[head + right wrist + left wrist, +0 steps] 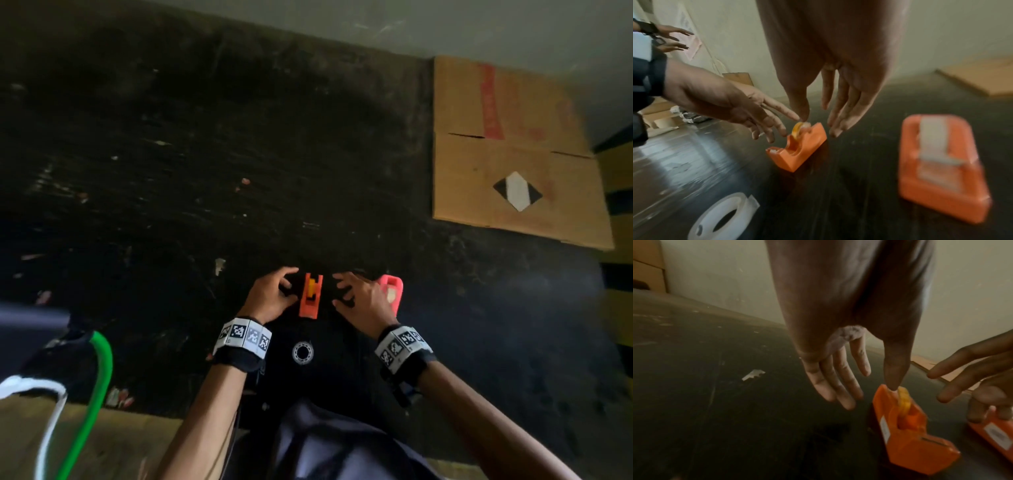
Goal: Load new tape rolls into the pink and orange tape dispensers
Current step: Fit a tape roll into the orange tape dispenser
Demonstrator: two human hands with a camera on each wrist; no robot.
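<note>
Fingers of the left hand [270, 297] and right hand [361, 298] are spread, gripping nothing, flanking the orange tape dispenser [310, 295] with its yellow roll [311, 286]. The pink tape dispenser [393, 290] sits beside the right hand; one clear tape roll [302, 352] lies nearer the person. Two dispensers, two rolls.

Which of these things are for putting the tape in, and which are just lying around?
For the job:
orange tape dispenser, a yellowish roll in it
pink tape dispenser, a whitish roll in it
clear tape roll, lying loose

Just lying about:
flattened cardboard box
green hose
paper scrap
</note>
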